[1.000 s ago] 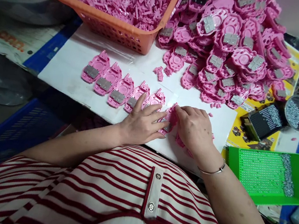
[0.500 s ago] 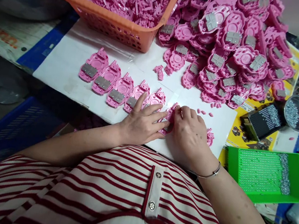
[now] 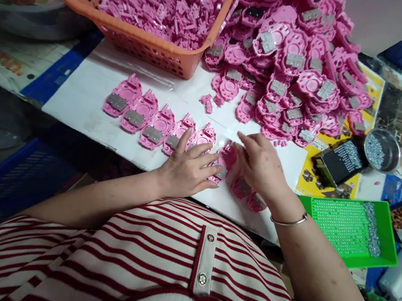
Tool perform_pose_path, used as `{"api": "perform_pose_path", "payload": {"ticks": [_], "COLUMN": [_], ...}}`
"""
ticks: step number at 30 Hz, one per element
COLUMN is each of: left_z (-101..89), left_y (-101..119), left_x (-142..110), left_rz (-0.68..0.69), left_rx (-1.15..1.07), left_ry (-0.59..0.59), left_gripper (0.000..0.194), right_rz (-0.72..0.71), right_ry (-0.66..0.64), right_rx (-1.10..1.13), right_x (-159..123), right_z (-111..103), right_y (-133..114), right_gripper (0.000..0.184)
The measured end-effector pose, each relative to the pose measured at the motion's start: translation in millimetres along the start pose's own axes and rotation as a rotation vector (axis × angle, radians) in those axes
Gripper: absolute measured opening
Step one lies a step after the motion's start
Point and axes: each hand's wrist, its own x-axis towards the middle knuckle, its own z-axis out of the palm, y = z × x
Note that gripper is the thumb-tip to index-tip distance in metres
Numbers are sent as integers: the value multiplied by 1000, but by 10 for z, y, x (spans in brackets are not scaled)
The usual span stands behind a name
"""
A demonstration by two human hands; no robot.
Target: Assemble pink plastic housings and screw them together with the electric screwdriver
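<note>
My left hand (image 3: 186, 169) lies flat with its fingers spread. Its fingertips rest on the lower edge of a pink plastic casing (image 3: 228, 156) with a grey metal plate, partly covering it. Just right of that casing is my right hand (image 3: 262, 166), its fingers bent together near the casing's upper right edge; whatever they hold, if anything, is hidden. A row of similar casings (image 3: 157, 126) stretches to the left, the nearest ones partly under my left hand. Two more casings (image 3: 241, 186) lie partly below my right hand.
An orange basket (image 3: 194, 60) of small pink parts stands at the back, beside a heap of pink casings (image 3: 291, 60). Loose pink pieces (image 3: 206, 102) lie on the white board. To the right are a black tray (image 3: 330, 163), a metal bowl (image 3: 393, 160) and a green tray (image 3: 344, 254) with small metal pieces.
My right hand has drawn back and up from the casing's top, leaving more of the casing showing. My left hand keeps its place. The view has shifted slightly.
</note>
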Motion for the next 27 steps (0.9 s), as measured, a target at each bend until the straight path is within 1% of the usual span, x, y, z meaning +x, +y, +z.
{"api": "perform_pose_path", "payload": {"ticks": [2,5,7,9,11,13,15,16,18,20,21,23,25,27], "left_z": [-3,-5,-5,-2,0,-1,-3,-6,-15,-38,-58,-116,-188,-251], "left_y": [-1,-3,-8,-16,-24,-31,-36,-38,-42,-47,-49,-42,-12,43], "left_x": [7,21,32,42,50,55,50,43,21,1,-2,21,87,182], "left_rz": [-3,-22,-36,-34,-20,-11,-8,-10,-9,-17,-39,-125,-234,-310], "left_rx": [-5,-30,-41,-37,-30,-30,-45,-56,-72,-81,-88,-132,-224,-363], "left_ry": [-5,-30,-46,-43,-30,-22,-27,-32,-23,41,88,179,229,240], "left_gripper": [32,32,31,30,30,31,33,33,35,34,33,31,32,33], "right_rz": [26,28,67,94,110,122,145,167,237,305,331,368,386,384], "right_ry": [58,30,26,33,34,54,98,110,93,51,44,50,54,65], "right_rx": [32,31,9,-19,-9,66,236,370,725,1082,1224,1417,1519,1571], "right_x": [224,651,918,1104,1172,1113,945,830,566,298,173,-40,-200,-317], "right_z": [-27,24,112,193,216,161,54,-3,-95,-135,-136,-111,-70,-30], "right_y": [-17,-170,-287,-352,-342,-274,-190,-153,-103,-89,-95,-129,-188,-256], "right_gripper": [41,32,32,32,30,25,19,18,21,28,30,34,36,37]}}
